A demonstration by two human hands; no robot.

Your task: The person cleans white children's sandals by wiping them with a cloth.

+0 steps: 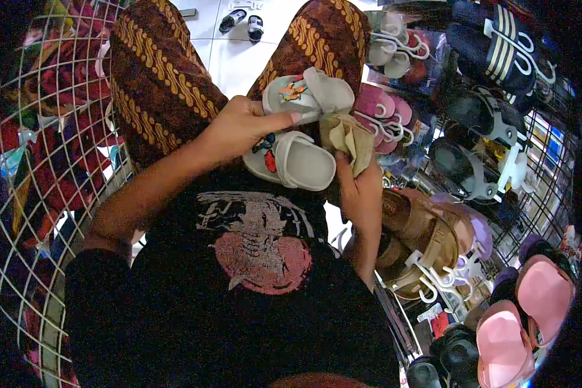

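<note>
A pair of small light grey clogs rests above my lap. The upper clog (334,97) has an orange and green decoration; the lower clog (307,165) carries red and dark ones. With its thumb pressed along the side of the upper clog, my left hand (239,126) grips the pair from the left; its other fingers are mostly hidden. My right hand (359,184) is closed on a folded beige cloth (348,137), which touches or nearly touches the heel ends of both clogs.
Racks on the right hold pink sandals (506,339), brown sandals (414,226) and dark striped slides (498,48) on white hangers. A wire grid (48,129) stands close on the left with coloured goods behind it. Small dark sandals (255,29) lie on white floor tiles.
</note>
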